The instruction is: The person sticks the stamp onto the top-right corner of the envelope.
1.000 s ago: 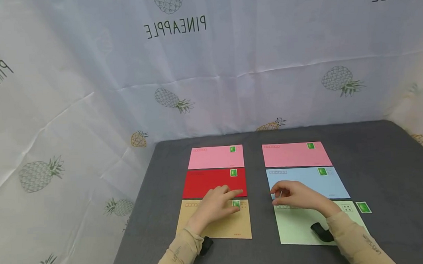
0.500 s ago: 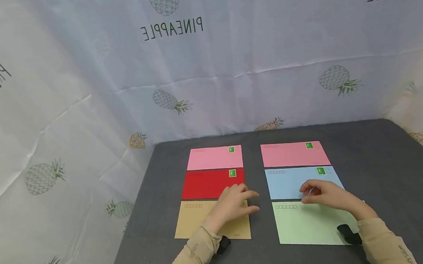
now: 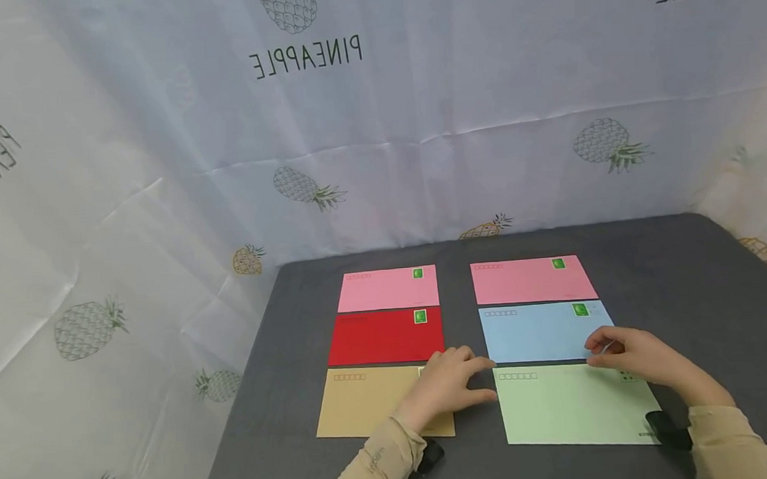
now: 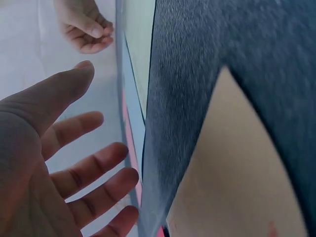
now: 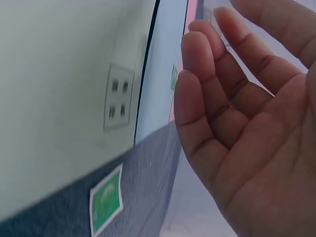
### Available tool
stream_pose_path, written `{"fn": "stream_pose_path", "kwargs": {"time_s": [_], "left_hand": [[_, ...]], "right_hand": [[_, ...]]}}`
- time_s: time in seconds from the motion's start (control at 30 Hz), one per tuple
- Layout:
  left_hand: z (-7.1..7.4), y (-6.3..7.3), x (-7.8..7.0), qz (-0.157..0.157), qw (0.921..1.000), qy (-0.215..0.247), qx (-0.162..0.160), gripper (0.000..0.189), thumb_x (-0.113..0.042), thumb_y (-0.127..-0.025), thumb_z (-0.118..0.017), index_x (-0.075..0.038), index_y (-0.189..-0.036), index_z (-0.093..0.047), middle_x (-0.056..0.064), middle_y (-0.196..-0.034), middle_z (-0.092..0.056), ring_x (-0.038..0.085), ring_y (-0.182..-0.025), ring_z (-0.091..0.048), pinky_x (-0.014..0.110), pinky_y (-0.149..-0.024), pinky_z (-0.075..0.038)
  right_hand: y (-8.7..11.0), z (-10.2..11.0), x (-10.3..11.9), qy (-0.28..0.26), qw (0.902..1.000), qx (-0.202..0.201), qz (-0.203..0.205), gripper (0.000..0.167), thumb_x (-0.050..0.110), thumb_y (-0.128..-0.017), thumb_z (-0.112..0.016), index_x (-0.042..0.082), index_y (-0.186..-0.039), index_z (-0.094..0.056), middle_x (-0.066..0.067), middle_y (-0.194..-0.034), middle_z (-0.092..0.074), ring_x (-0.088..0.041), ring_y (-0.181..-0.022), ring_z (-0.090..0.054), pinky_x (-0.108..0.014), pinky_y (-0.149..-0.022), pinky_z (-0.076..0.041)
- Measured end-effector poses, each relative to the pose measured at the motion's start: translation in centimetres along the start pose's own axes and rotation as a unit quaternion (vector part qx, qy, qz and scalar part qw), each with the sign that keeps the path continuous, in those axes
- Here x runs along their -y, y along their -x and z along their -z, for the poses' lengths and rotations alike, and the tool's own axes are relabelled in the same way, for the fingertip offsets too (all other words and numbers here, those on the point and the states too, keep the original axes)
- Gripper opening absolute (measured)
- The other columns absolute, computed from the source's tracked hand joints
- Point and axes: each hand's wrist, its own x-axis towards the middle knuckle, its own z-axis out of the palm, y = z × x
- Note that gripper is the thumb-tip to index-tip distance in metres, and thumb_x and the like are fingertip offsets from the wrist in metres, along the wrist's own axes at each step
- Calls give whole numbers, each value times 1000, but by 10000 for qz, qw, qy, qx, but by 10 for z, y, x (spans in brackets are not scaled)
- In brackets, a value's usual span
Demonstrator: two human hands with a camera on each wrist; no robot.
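Observation:
My left hand [image 3: 452, 384] hovers with parted fingers over the right edge of the tan envelope [image 3: 366, 407], hiding most of that envelope's stamp. Nothing is in its fingers in the left wrist view. My right hand [image 3: 643, 356], fingers loosely bent and without anything in them, hangs over the upper right of the green envelope [image 3: 568, 411]. A printed square with dark marks [image 5: 118, 96] shows in that envelope's corner. Just off its edge lies a loose green stamp [image 5: 106, 200] on the dark table, hidden behind my right hand in the head view.
Beyond the tan envelope lie a red envelope [image 3: 385, 337] and a pink envelope [image 3: 389, 290]. In the right column, a blue envelope [image 3: 531, 333] and another pink one sit past the green. These all bear green stamps. A pineapple-print curtain [image 3: 381, 189] backs the dark table [image 3: 698, 274].
Both hands have moved right: the left from the middle of the tan envelope to its edge, the right from the green envelope's left end to its right corner. The envelopes stay put.

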Motion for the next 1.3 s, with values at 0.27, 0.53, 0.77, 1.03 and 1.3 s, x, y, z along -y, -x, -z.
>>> {"fn": "stream_pose_path", "kwargs": {"time_s": [0.27,0.53,0.77,1.03,1.3], "left_hand": [[-6,-5,-12,101,9998,-38,160,46,-53,-81,-64,-36,-123,-58,-10,-95,-57,-2,-77,-45,15,-65,-29],[-10,-6,-20,374,9983,209,397,45,-53,-78,-66,-38,-120,-60,-10,-96,-56,0,-76,-42,21,-64,-32],[-12,-9,-26,690,9966,244,380,43,-52,-77,-68,-38,-117,-62,-9,-95,-55,3,-74,-38,26,-63,-32],[-15,-13,-30,1001,9940,225,366,45,-50,-75,-71,-36,-117,-62,-5,-97,-54,8,-74,-38,28,-63,-29],[-18,-17,-30,1357,9884,560,394,48,-41,-73,-76,-31,-118,-64,-1,-98,-55,9,-74,-44,21,-58,-34]], "right_hand": [[7,10,-19,624,9962,-506,-332,32,31,-82,-69,6,-101,-64,-3,-92,-62,4,-73,-47,-24,-61,-43],[9,14,-32,885,9921,-692,-566,36,23,-78,-72,-4,-101,-63,-18,-96,-61,-23,-82,-56,-36,-64,-46],[11,10,-38,874,9934,-534,-524,42,25,-76,-73,-7,-102,-62,-18,-96,-60,-27,-84,-55,-42,-67,-47],[13,9,-48,882,9920,-585,-691,44,21,-77,-72,-12,-105,-59,-29,-101,-54,-38,-88,-55,-50,-71,-46],[16,10,-54,894,9911,-589,-792,43,21,-79,-69,-12,-106,-59,-29,-100,-53,-35,-86,-54,-47,-68,-47]]}}
